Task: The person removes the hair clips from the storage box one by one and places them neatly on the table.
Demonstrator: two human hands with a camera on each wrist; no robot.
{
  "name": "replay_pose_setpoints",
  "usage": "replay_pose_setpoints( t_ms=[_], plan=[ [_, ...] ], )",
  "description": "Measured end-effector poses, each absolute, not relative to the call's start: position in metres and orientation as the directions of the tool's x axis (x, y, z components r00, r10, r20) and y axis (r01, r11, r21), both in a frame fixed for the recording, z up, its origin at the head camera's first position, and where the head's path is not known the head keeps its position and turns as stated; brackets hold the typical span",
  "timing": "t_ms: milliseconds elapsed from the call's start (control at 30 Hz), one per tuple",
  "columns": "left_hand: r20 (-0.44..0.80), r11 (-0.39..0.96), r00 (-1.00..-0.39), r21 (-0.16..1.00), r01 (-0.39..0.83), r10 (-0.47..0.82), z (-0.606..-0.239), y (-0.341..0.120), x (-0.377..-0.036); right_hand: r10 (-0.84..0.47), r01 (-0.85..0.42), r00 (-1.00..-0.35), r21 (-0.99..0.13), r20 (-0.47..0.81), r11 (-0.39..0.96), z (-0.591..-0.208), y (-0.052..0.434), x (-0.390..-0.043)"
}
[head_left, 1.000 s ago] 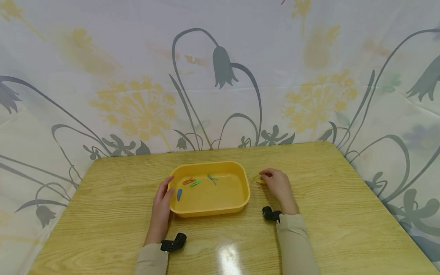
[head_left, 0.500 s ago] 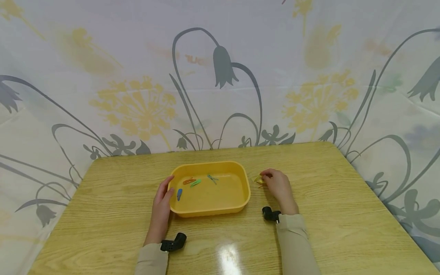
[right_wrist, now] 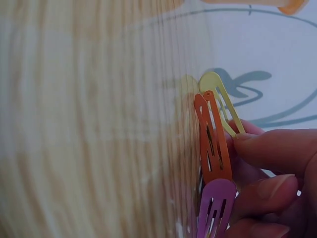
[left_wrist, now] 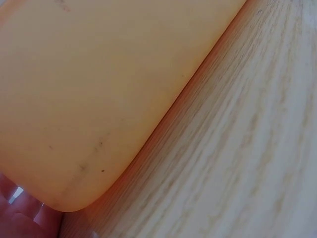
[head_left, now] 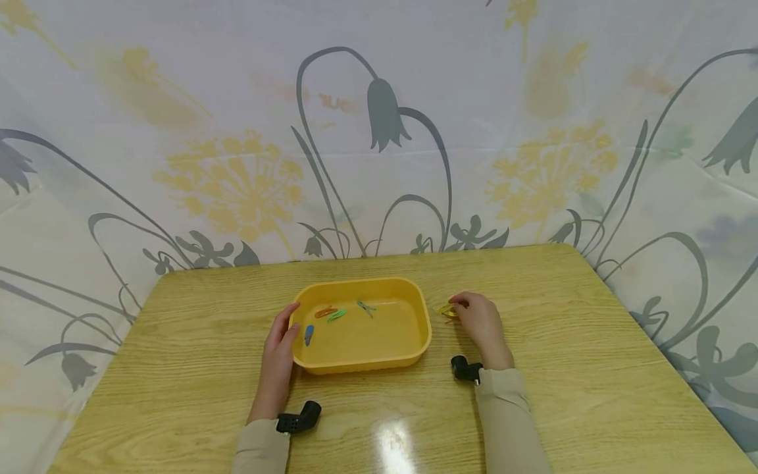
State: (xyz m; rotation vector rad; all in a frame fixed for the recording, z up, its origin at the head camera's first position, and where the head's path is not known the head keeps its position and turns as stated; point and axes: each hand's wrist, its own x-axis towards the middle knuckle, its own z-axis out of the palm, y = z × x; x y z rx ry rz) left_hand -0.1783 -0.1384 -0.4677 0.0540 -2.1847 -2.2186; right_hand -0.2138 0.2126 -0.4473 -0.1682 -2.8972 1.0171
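Note:
My left hand (head_left: pixel 278 349) holds the left end of a yellow plastic tray (head_left: pixel 361 363), thumb at the rim. In the left wrist view, its fingers (left_wrist: pixel 22 220) show at the tray's corner. Beyond the tray's right side, my right hand (head_left: pixel 481 322) pinches a yellow snap hair clip (right_wrist: pixel 210 82) between thumb and fingers. Close beside that clip, an orange hair clip (right_wrist: pixel 216 144) and a purple hair clip (right_wrist: pixel 218 198) are at the tabletop. Inside the tray lie an orange clip (head_left: pixel 326 311), a green clip (head_left: pixel 337 316), a teal clip (head_left: pixel 366 308) and a blue clip (head_left: pixel 309 334).
The tray stands on a wood-grain table (head_left: pixel 195 368). A flower-patterned cloth (head_left: pixel 249 118) hangs behind the table and along its sides. Each wrist carries a small black camera, one by the left sleeve (head_left: pixel 260 451) and one by the right sleeve (head_left: pixel 512 415).
The right hand has shifted very slightly down and right, with the yellow clip turning a little at its fingertips. Left hand and tray stay put.

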Motion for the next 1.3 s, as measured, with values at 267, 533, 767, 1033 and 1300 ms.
replay_pose_setpoints(
  t_ms=[267,533,767,1033,1300],
  plan=[
    [-0.011,-0.023,-0.999,1.000,-0.010,-0.044,-0.467,-0.138,-0.178,0.126,0.086,-0.992,-0.620,0.021,0.780,-0.447,0.213,-0.214],
    [-0.016,-0.002,-0.999,1.000,-0.016,-0.047,-0.468,-0.138,-0.178,0.123,0.062,-0.991,-0.612,0.058,0.788,-0.448,0.213,-0.213],
    [-0.018,-0.008,-0.999,1.000,-0.018,-0.042,-0.467,-0.138,-0.178,0.125,0.062,-0.990,-0.615,0.060,0.786,-0.448,0.212,-0.213],
    [-0.024,-0.022,-0.999,0.999,-0.024,-0.034,-0.454,-0.136,-0.173,0.129,0.070,-0.990,-0.623,0.050,0.779,-0.447,0.213,-0.214],
    [-0.018,-0.002,-0.999,1.000,-0.017,-0.043,-0.467,-0.139,-0.178,0.131,0.073,-0.990,-0.637,0.044,0.768,-0.446,0.214,-0.213]
  ],
)
